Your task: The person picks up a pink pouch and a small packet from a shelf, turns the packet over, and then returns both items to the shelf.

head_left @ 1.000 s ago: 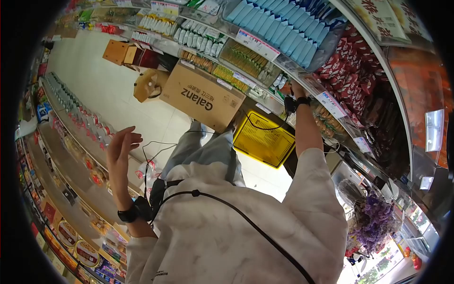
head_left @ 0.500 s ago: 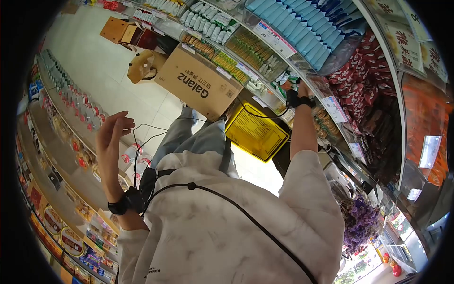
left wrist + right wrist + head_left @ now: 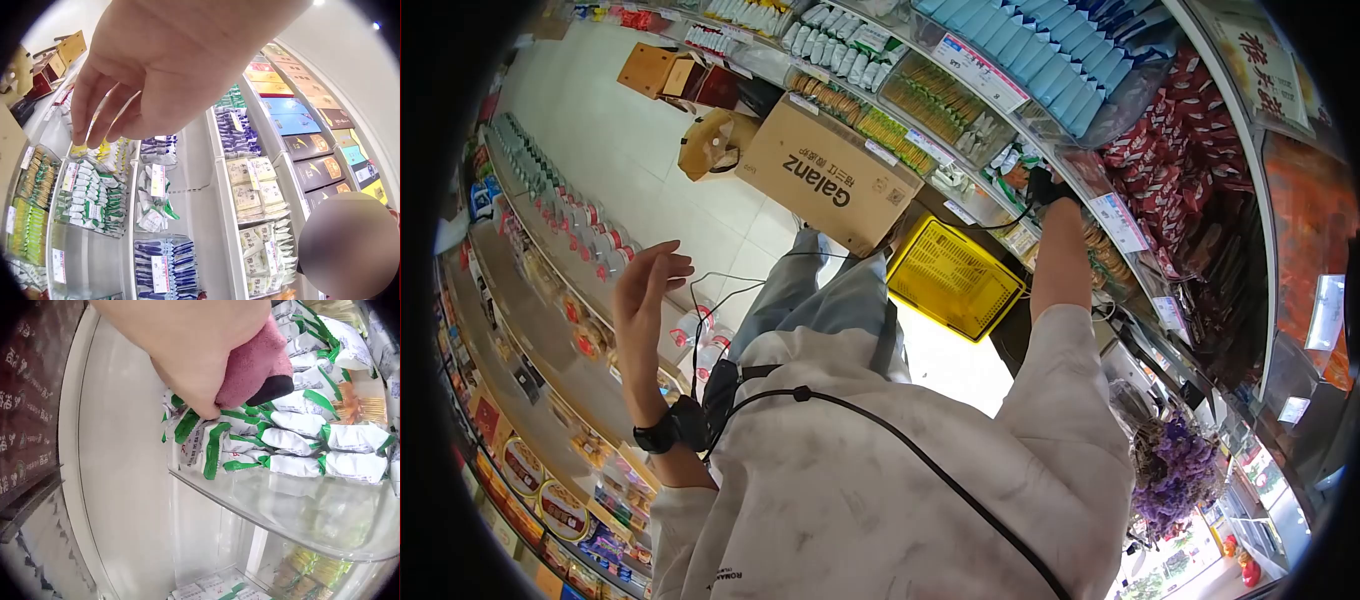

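My right hand [image 3: 1045, 185] reaches up into a clear shelf bin [image 3: 294, 512] on the right-hand shelving. In the right wrist view the hand [image 3: 200, 362] sits on a heap of green-and-white snack packets [image 3: 275, 440], touching the top ones. A pink sleeve with a black tip [image 3: 259, 365] lies beside it. Its fingers are hidden, so I cannot see whether they hold a packet. My left hand [image 3: 650, 285] is raised in the aisle near the left shelves and holds nothing. Its fingers [image 3: 81, 125] hang loosely curled in the left wrist view.
A yellow shopping basket [image 3: 955, 280] and a cardboard box marked Galanz [image 3: 830, 185] stand on the floor below the right shelves. A brown bag [image 3: 705, 140] lies beyond them. Bottles [image 3: 570, 215] line the left shelf. Purple flowers [image 3: 1175, 475] stand behind me.
My right hand has pushed further up and into the shelf bin. The left hand stays raised, having only shifted a little.
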Tool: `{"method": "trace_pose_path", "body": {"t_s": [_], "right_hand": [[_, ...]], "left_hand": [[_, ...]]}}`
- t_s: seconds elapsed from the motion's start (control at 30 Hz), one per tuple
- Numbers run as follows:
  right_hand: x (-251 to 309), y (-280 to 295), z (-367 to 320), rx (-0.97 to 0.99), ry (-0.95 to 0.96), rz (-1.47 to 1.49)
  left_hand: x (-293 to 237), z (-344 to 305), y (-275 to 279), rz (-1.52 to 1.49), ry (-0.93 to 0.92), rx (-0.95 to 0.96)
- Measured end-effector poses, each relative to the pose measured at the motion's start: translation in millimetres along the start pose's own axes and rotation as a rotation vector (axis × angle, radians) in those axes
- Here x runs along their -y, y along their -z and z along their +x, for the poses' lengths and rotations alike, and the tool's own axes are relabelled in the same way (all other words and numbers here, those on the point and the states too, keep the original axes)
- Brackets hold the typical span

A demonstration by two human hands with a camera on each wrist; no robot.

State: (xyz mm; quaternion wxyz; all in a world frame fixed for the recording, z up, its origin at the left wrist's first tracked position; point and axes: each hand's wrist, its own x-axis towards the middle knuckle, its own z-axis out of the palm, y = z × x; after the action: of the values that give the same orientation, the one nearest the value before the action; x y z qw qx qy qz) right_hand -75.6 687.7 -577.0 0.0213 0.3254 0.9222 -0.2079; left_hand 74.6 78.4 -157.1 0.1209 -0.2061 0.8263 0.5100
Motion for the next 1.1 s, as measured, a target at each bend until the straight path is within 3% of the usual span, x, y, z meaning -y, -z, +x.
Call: {"method": "trace_pose_path", "body": {"t_s": [0.63,0.83,1.1], "right_hand": [[12,33,-19,-0.075,-0.026,0.107],[31,34,-51,-0.238,0.008,0.206],[34,66,-122,0.034,0.032,0.242]], "left_hand": [[-2,-6,-13,0.008,-0.032,0.041],[-12,0,-20,0.025,-0.039,0.078],[-23,10,-28,-0.038,-0.102,0.115]]}}
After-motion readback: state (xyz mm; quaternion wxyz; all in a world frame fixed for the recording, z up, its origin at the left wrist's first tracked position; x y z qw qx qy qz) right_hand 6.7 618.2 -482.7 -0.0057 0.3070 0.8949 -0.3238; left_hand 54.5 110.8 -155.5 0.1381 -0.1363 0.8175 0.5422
